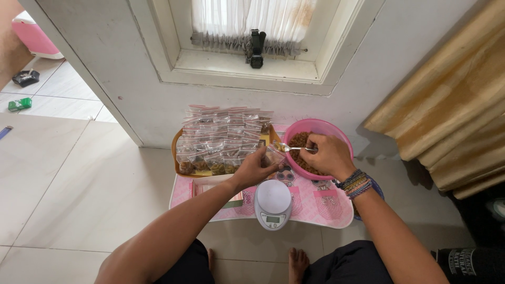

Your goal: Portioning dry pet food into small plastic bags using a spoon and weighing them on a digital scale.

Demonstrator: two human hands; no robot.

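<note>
Your right hand (pixel 327 153) is closed around a spoon (pixel 294 148) over the pink bowl (pixel 336 131) of brown bits. Your left hand (pixel 253 168) pinches a small clear bag (pixel 273 154) open just beside the bowl, above the white scale (pixel 272 203) on the pink bench (pixel 315 210).

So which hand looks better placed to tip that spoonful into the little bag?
Probably the right hand: it holds the spoon over the pink bowl, its tip next to the small clear bag. The left hand is occupied holding that bag.
</note>
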